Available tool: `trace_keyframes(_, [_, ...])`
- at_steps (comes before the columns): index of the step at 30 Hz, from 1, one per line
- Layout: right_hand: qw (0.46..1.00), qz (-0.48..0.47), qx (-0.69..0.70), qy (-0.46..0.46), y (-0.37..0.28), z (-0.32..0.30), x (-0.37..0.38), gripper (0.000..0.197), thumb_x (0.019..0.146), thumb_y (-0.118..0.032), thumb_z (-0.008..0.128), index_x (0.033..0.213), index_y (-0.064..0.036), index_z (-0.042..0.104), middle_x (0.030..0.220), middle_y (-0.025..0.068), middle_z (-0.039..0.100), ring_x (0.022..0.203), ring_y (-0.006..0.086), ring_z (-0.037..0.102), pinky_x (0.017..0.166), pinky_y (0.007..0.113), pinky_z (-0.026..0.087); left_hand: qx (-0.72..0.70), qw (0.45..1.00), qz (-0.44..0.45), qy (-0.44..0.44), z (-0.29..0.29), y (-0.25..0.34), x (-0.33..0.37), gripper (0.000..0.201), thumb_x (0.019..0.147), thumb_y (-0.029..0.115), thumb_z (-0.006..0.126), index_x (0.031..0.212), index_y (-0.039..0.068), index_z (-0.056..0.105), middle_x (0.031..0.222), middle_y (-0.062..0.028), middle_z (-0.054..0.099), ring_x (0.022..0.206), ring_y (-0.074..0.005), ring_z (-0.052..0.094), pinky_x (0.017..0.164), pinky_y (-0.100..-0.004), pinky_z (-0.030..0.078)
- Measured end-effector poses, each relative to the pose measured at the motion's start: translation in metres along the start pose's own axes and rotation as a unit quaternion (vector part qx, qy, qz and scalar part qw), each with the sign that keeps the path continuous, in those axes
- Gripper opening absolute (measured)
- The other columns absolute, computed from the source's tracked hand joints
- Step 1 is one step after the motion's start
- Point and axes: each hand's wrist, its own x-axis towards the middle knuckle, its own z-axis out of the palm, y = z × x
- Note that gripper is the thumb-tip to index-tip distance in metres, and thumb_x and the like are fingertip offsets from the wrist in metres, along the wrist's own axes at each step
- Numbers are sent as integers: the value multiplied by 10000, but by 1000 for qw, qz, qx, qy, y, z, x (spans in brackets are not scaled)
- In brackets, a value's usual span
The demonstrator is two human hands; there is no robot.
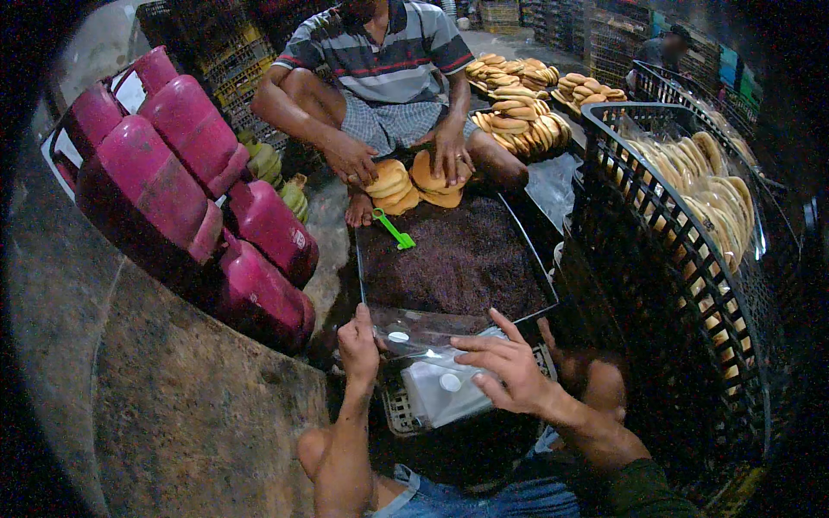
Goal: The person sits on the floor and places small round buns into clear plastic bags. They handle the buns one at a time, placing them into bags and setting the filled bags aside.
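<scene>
A: From my seat I only get the head view. Which way does the clear plastic bag [423,326] lie from the fingers?

B: I see it to the right of the left hand [357,345] and to the left of the right hand [515,369]. Its long axis runs roughly side to side between them, over the near rim of the tray [528,246] of dark brown crumbs [475,263].

A: Which hand is nearer?

B: The left, by my reading: its fingers seem to pinch the bag's left end, thumb upright. My right fingers are spread over the other end, thumb well apart; I can't tell whether their tips touch the film.

A: How does the bag look?

B: Thin, glossy and see-through, with creases catching the light and a pale oval near the left end. I can't make out whether its mouth is parted. Just below it on my feed, a stack of similar bags [440,404] sits on a pale plastic basket [400,416].

A: And beyond the tray?

B: Another person's hands rest on two piles of round golden buns [393,186], with a green scoop [395,230] lying nearby on the crumbs.
</scene>
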Motion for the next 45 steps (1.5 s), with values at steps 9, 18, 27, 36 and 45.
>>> trace_keyframes(9, [998, 16, -61, 29, -1, -3, 6, 437, 801, -90, 711, 1225, -88, 610, 1242, 108, 638, 1139, 244, 620, 1137, 548, 257, 21, 997, 78, -11, 5, 3, -3, 605, 1010, 441, 467, 600, -1, 520, 529, -29, 498, 512, -109, 432, 495, -338, 341])
trace_keyframes(18, [979, 53, -37, 192, -2, -7, 8, 507, 816, -111, 681, 1277, -9, 498, 1408, 260, 436, 1351, 450, 366, 1131, 513, 261, -141, 978, 25, 155, 7, 3, 3, 570, 1002, 464, 477, 652, 30, 592, 606, -23, 569, 594, -115, 501, 574, -292, 388])
trace_keyframes(27, [988, 13, 10, 152, 5, -3, 5, 317, 794, -75, 673, 1085, 19, 589, 1187, 231, 597, 1107, 381, 581, 958, 459, 457, -381, 917, -96, 76, 4, -1, 3, 399, 996, 424, 499, 865, 71, 634, 734, -9, 595, 614, -133, 543, 549, -285, 444])
trace_keyframes(36, [966, -18, -59, 250, 2, -7, 10, 301, 827, -183, 667, 1055, 2, 600, 1084, 201, 643, 1080, 392, 574, 953, 478, 444, -210, 970, -56, 111, 12, 41, -6, 476, 1012, 370, 483, 630, 87, 462, 580, 29, 466, 511, -73, 390, 477, -270, 304])
trace_keyframes(45, [989, 38, -107, 94, 6, -23, 4, 457, 791, -429, 699, 1034, -43, 677, 1073, 109, 670, 991, 340, 551, 922, 455, 413, -33, 985, 88, 146, 17, 24, -9, 557, 1029, 380, 445, 576, 58, 410, 514, 43, 372, 517, -63, 329, 478, -290, 229])
